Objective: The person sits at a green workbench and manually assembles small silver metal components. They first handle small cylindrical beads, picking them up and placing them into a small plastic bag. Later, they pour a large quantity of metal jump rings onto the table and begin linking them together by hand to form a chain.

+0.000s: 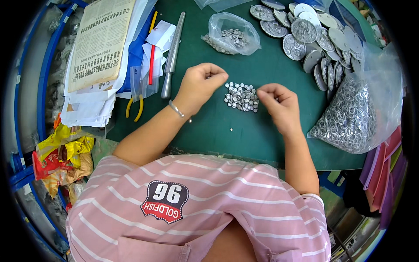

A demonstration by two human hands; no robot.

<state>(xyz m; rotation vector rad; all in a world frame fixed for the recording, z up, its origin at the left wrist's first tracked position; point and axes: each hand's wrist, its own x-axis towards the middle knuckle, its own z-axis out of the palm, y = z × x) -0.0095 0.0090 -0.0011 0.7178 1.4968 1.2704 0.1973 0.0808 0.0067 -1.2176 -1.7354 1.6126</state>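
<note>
A small pile of round silver metal charms (pixel 241 97) lies on the green tabletop (pixel 196 131). My left hand (pixel 200 85) hovers at the pile's left, thumb and forefinger pinched together; anything between them is too small to make out. On the other side, my right hand (pixel 281 107) has its fingertips closed at the pile's right edge, and whatever they pinch is hidden. One tiny pale piece (pixel 231 129) sits apart, nearer to me. Behind the pile, an opened clear plastic bag (pixel 251 43) holds more of the small charms.
Large silver medallions (pixel 303 30) are heaped at the far right, above a clear bag of metal rings (pixel 347 113). To the left are a tapered metal ring mandrel (pixel 173 54), a red pen (pixel 151 65), yellow-handled pliers (pixel 139 109) and stacked papers with a newspaper (pixel 98 39).
</note>
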